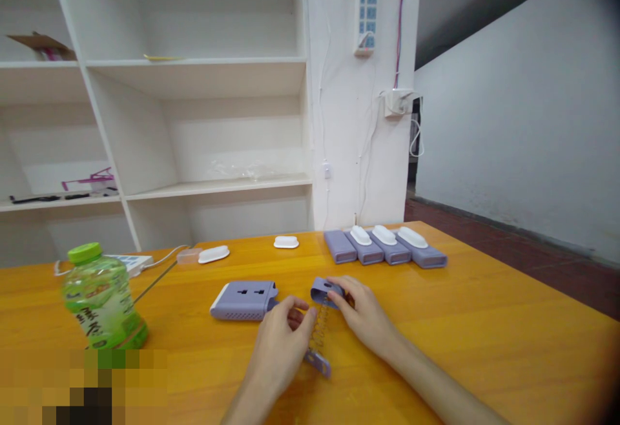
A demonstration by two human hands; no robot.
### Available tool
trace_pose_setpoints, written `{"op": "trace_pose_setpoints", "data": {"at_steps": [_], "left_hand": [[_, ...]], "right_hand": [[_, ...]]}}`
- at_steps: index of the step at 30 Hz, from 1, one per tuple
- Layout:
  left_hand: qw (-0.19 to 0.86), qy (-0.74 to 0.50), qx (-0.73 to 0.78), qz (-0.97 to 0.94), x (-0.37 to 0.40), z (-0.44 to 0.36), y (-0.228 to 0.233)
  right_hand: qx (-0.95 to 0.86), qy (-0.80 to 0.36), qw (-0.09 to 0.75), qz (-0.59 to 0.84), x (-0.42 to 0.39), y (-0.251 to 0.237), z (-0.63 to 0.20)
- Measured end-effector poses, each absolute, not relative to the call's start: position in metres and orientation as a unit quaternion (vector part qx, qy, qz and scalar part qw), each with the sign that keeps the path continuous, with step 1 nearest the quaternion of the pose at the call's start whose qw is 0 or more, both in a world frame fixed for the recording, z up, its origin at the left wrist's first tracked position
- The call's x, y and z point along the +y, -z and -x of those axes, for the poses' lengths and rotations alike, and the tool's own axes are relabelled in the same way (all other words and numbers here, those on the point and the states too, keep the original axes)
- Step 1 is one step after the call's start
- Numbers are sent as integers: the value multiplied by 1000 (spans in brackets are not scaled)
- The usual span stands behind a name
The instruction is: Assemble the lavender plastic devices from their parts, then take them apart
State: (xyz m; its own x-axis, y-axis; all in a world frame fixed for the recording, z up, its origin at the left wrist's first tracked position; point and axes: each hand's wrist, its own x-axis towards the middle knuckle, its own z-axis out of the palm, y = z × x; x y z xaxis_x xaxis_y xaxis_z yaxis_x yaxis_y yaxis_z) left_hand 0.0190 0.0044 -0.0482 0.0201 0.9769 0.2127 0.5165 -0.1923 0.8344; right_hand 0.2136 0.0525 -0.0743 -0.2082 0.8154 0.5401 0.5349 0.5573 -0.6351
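Note:
My right hand [365, 318] pinches a small purple plastic end piece [320, 290] with a hole in its top. A thin coiled spring [320, 331] runs down from near that piece, between my two hands. My left hand [285, 338] is curled beside the spring, thumb and fingers close together; what they grip, if anything, is hidden. Below the spring, a purple strip with holes [318, 364] pokes out from beside my left hand. Just left of that hand lies a purple housing [245, 300] with two dark slots on top and a white end.
Several purple cases [340, 246] line the back right, some topped by white oval caps [385, 235]. More white caps [286, 242] lie at the back. A green-capped bottle [101, 302] stands left, before a power strip [130, 263]. White shelves [194, 63] rise behind.

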Motion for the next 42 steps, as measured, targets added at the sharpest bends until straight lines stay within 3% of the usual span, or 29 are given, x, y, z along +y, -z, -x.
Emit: {"op": "trace_pose_setpoints", "data": {"at_steps": [9, 14, 20, 27, 30, 36, 42], "left_hand": [[-21, -387, 561, -732, 0, 2, 22], [-158, -308, 678, -649, 19, 48, 27], [-80, -265, 743, -609, 33, 69, 50], [-94, -285, 722, -623, 29, 60, 46], [-93, -286, 718, -627, 30, 58, 49], [-52, -262, 663, -700, 29, 53, 47], [-39, -269, 671, -690, 23, 47, 38]], "right_hand": [[-728, -81, 416, 538, 52, 62, -236], [-798, -62, 365, 474, 48, 54, -250], [-844, -174, 295, 413, 51, 55, -264], [-834, -156, 346, 401, 45, 50, -252], [-830, -160, 347, 407, 46, 53, -248], [-819, -60, 355, 447, 49, 60, -246], [-830, -61, 351, 430, 42, 61, -232]]}}
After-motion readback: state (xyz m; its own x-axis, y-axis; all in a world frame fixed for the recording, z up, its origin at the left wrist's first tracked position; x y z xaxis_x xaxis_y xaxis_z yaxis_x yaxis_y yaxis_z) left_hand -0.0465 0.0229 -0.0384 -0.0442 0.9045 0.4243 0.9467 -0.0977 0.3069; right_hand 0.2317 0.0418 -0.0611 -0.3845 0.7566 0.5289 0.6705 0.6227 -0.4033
